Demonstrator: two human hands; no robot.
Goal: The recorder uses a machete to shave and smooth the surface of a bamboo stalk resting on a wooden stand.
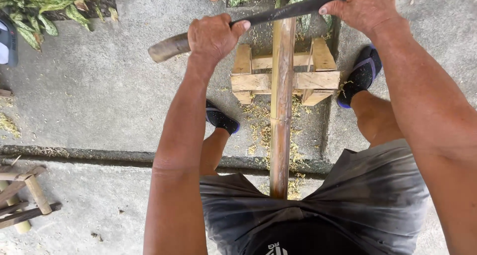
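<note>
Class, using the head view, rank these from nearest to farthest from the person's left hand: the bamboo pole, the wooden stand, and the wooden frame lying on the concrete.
1. Bamboo pole, just right of the left hand.
2. Wooden stand, below and right, under the pole.
3. Wooden frame, far off at the lower left edge.

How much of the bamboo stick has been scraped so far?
Some is done: shavings litter the concrete beside the wooden stand. Now the left hand and right hand hold a long blade across the bamboo pole. Green skin along its edge looks left.
</note>
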